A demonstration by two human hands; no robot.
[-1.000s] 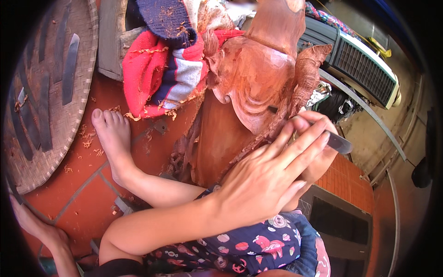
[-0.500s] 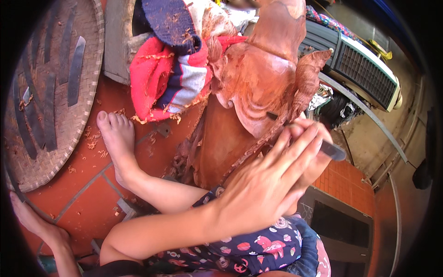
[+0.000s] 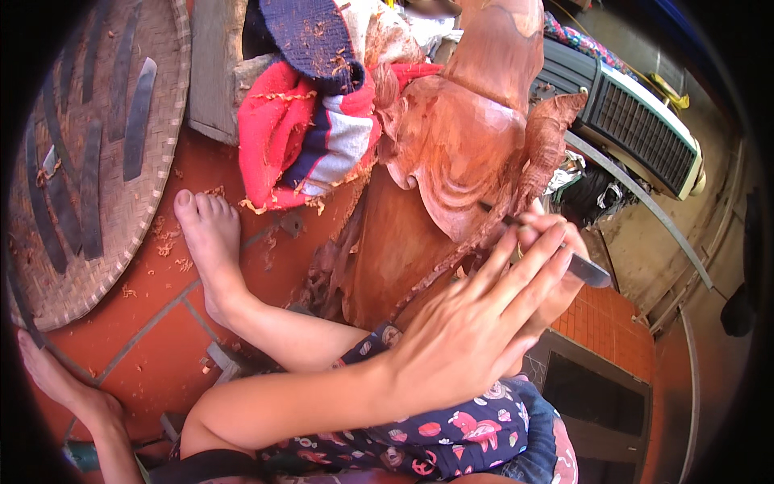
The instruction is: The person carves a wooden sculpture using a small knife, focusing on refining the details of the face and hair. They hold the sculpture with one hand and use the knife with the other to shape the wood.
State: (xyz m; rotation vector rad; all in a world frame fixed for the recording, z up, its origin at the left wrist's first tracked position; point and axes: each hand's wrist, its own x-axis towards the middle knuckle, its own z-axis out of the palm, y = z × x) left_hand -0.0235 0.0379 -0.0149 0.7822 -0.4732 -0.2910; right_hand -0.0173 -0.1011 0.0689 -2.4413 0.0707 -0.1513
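Note:
A long flat carving chisel [image 3: 590, 272] of dark steel slants through my two hands; its far tip is by the grooved surface of a reddish-brown wood carving [image 3: 451, 137]. My right hand [image 3: 556, 300] is closed round the chisel and partly hidden behind the left. Over it lies my left hand [image 3: 455, 331], its fairly straight fingers pressed together onto the chisel and the right hand; its thumb is out of sight. The carving has curled, leaf-like edges and rests in front of my legs. Curved grooves run over its near side.
Several flat chisels [image 3: 139, 121] lie on a round woven tray [image 3: 97, 302] at left. A red and navy cloth [image 3: 274, 137] with shavings sits against the carving. Wood shavings dot the red tiles [image 3: 153, 310]. A grille-fronted appliance [image 3: 645, 121] stands behind at right.
The whole view has shifted slightly to the right. The chisel and both hands stay beside the grooved part of the carving, with the same hold.

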